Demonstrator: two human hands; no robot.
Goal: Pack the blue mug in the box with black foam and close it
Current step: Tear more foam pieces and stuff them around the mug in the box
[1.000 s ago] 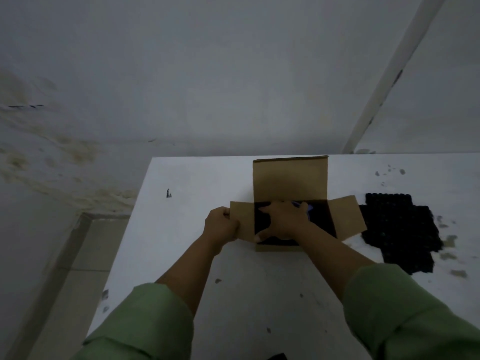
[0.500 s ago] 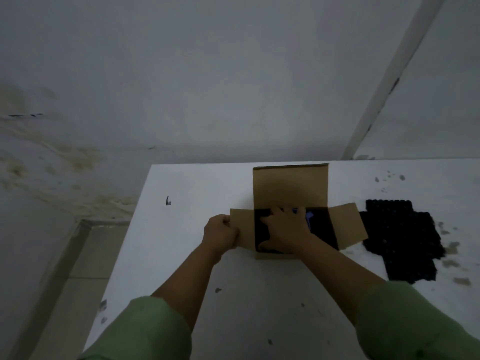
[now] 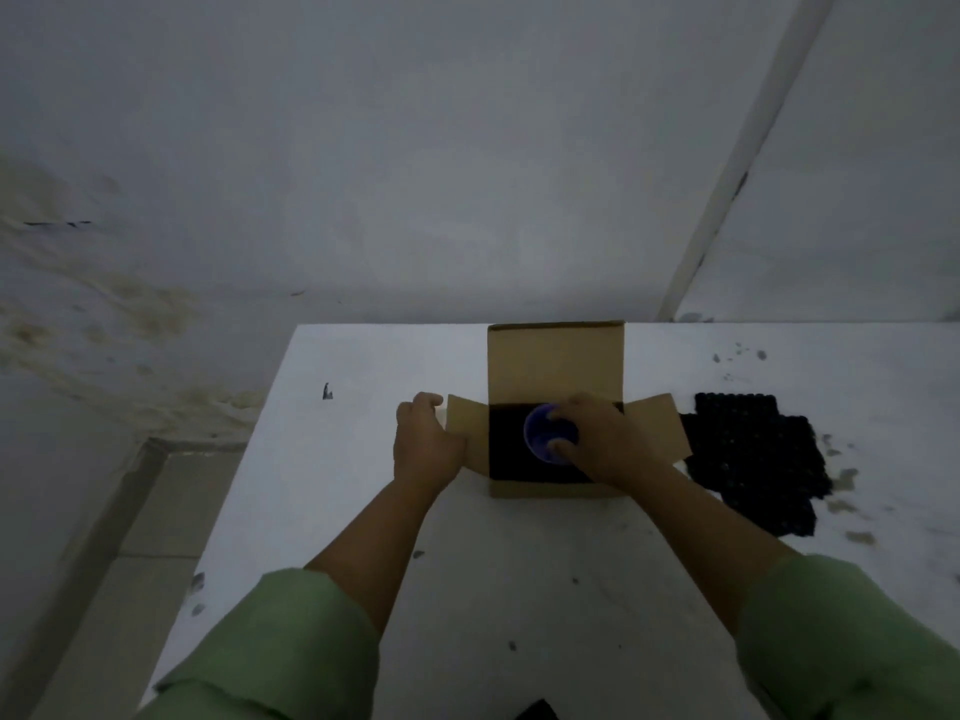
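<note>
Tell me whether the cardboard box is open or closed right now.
Open. The brown cardboard box has its back flap upright and side flaps spread, exposing black foam and the blue mug inside.

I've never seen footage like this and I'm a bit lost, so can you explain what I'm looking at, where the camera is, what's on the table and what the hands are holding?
There is no machine here. A person in green sleeves works with bare hands, and the one camera sits on their head, looking forward and down, so the arms reach in from the bottom of the picture.

On the white table stands an open cardboard box, lined dark inside, with its flaps spread out and the far flap standing up. To its right lies a loose piece of black foam.

The right hand has its grip on a blue mug that sits in the box opening; the fingers curl over its rim. The left hand holds the box's left flap, steadying it.

The box is not yet closed.
</note>
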